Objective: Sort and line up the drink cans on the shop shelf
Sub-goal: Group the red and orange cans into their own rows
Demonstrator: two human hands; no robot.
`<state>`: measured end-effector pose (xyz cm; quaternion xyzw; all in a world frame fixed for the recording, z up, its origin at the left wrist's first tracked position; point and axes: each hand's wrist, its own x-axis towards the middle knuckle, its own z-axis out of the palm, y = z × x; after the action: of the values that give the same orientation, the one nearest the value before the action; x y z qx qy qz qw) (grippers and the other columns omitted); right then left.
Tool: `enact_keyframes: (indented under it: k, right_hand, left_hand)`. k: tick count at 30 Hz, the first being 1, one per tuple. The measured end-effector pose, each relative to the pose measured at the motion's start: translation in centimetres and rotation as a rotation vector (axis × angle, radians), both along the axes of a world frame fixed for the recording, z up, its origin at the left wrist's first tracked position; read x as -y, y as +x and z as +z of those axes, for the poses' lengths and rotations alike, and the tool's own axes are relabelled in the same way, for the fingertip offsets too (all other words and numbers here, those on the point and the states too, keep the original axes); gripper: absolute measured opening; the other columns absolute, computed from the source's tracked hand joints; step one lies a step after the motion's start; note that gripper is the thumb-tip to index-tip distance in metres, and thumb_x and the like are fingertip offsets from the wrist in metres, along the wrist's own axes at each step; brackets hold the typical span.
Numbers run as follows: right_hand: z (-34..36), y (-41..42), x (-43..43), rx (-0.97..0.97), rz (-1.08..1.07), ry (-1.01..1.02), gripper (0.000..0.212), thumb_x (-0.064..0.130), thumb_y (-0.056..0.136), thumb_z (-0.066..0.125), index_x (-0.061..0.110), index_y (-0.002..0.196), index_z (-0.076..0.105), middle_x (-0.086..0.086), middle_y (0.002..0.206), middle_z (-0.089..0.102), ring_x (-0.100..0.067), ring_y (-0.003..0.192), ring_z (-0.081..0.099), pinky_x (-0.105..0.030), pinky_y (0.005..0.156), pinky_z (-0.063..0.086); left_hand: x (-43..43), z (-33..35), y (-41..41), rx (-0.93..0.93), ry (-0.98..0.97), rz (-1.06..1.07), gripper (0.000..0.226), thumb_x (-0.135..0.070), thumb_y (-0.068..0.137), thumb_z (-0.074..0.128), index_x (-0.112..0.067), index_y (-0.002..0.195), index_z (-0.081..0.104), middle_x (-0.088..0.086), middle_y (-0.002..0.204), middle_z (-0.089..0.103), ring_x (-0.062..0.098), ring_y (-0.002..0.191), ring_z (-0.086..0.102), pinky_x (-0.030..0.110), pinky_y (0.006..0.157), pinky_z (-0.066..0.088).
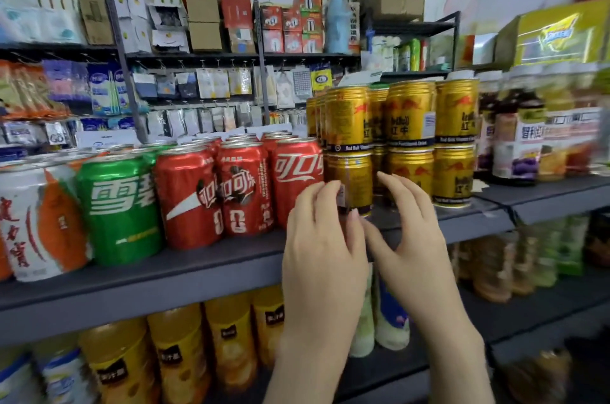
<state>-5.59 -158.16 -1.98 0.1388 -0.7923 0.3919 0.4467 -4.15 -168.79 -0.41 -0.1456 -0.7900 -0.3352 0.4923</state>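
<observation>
**Shelf.** A grey metal shelf board [198,275] runs across the view from 9 to 3 o'clock. Standing on it from 9 o'clock inward are one white-and-orange metal can [39,215], one green metal can [118,205], and a block of red metal cola cans [244,189] several rows deep. At 3 o'clock of the red block stand the gold metal energy-drink cans [409,113], stacked two high, with three columns in front and more behind.

**Left hand.** My left hand [323,248] is raised at the shelf edge, just below centre. Its fingers [330,189] curve against the left flank of the lower gold metal can [355,179] in the front-left column. The thumb tip lies on that can's lower front, so the can is held lightly between them. The lower gold metal can stands upright on the shelf board, just beside the nearest red can at its 9 o'clock, and carries another gold can on top.

**Right hand.** My right hand [416,238] is at 3 o'clock of the left, palm turned inward. Its fingers are spread and loosely bent, and it holds nothing. The fingertips lie in front of the gap between the first and second gold columns. I cannot tell whether they touch a can.

**Surroundings.** At 3 o'clock of the gold stack are blurred bottles with purple-and-white labels [515,146]. On the shelf below, from 6 to 8 o'clock, are yellow plastic drink bottles [227,337].
</observation>
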Motion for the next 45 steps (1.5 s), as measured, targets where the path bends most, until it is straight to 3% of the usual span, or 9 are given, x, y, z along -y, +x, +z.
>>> enact_keyframes:
  k: [5,8,10,21,24,32,38,42,45]
  right_hand:
    - [0.0,-1.4,-6.1,0.029,0.001,-0.092,0.056,0.025,0.089,0.063,0.024,0.139,0.038,0.012,0.131,0.04,0.0,0.122,0.036,-0.004,0.089,0.027]
    - [0.3,-2.7,-9.0,0.012,0.017,-0.107,0.058,0.022,0.088,0.064,0.02,0.14,0.038,0.011,0.125,0.042,0.009,0.11,0.033,0.002,0.085,0.025]
    - [0.2,-3.3,-10.2,0.03,0.054,-0.104,0.059,0.023,0.088,0.064,0.02,0.14,0.038,0.013,0.123,0.041,0.009,0.11,0.034,-0.005,0.087,0.028]
    - [0.6,-5.0,-9.5,0.072,-0.013,-0.002,0.066,0.035,0.088,0.062,0.013,0.143,0.032,-0.003,0.129,0.049,-0.019,0.12,0.044,-0.03,0.095,0.041]
    - [0.6,-5.3,-8.7,0.065,-0.134,0.016,0.076,0.035,0.079,0.073,0.004,0.138,0.039,-0.011,0.12,0.054,-0.028,0.11,0.05,-0.037,0.088,0.047]
    - [0.9,-6.6,-7.9,0.026,-0.255,0.02,0.08,0.021,0.056,0.09,-0.004,0.122,0.051,-0.018,0.101,0.058,-0.035,0.091,0.058,-0.041,0.072,0.053]
    - [0.9,-6.9,-8.0,0.055,-0.222,0.059,0.07,0.016,0.067,0.083,-0.003,0.126,0.05,-0.015,0.106,0.059,-0.032,0.098,0.057,-0.039,0.079,0.051]
    - [1.6,-6.2,-10.2,-0.051,-0.115,-0.003,0.053,0.015,0.079,0.074,0.005,0.125,0.048,-0.008,0.111,0.052,-0.025,0.104,0.05,-0.033,0.082,0.046]
    - [2.5,-6.0,-13.2,-0.072,-0.119,-0.122,0.065,0.021,0.075,0.077,0.003,0.128,0.043,-0.011,0.117,0.046,-0.023,0.108,0.043,-0.03,0.089,0.035]
  left_hand:
    - [-5.4,0.3,-1.9,0.201,0.062,0.117,0.055,-0.034,0.093,0.052,-0.019,0.142,0.032,-0.004,0.142,0.039,0.011,0.128,0.039,0.019,0.097,0.035]
    - [-8.0,0.9,-3.0,0.285,0.131,0.199,0.063,-0.038,0.093,0.05,-0.017,0.146,0.022,-0.001,0.147,0.032,0.012,0.133,0.033,0.022,0.102,0.033]
    - [-9.0,1.1,-4.0,0.329,0.178,0.262,0.067,-0.04,0.093,0.051,-0.015,0.146,0.02,0.001,0.148,0.032,0.015,0.133,0.034,0.025,0.103,0.033]
    - [-9.3,2.6,-7.3,0.419,0.204,0.418,0.068,-0.039,0.084,0.067,-0.006,0.133,0.034,0.01,0.122,0.056,0.026,0.111,0.055,0.029,0.085,0.041]
    - [-8.9,2.8,-7.0,0.443,0.206,0.351,0.06,-0.039,0.084,0.067,-0.011,0.129,0.039,0.005,0.118,0.058,0.024,0.108,0.057,0.023,0.078,0.035]
    - [-7.1,2.7,-6.6,0.484,0.244,0.024,0.055,-0.037,0.079,0.072,-0.027,0.127,0.047,-0.014,0.104,0.059,0.006,0.097,0.057,0.022,0.083,0.043]
    - [-6.1,3.0,-6.5,0.551,0.212,-0.092,0.042,-0.031,0.083,0.069,-0.038,0.117,0.046,-0.022,0.1,0.057,-0.007,0.09,0.053,0.009,0.071,0.037]
    - [-6.6,3.1,-5.8,0.537,0.046,0.119,0.045,-0.037,0.09,0.059,-0.027,0.131,0.044,-0.007,0.118,0.061,0.01,0.104,0.058,0.02,0.084,0.044]
    - [-8.0,2.8,-5.2,0.453,0.024,0.296,0.065,-0.049,0.085,0.059,-0.021,0.138,0.033,-0.002,0.13,0.053,0.018,0.118,0.052,0.032,0.094,0.041]
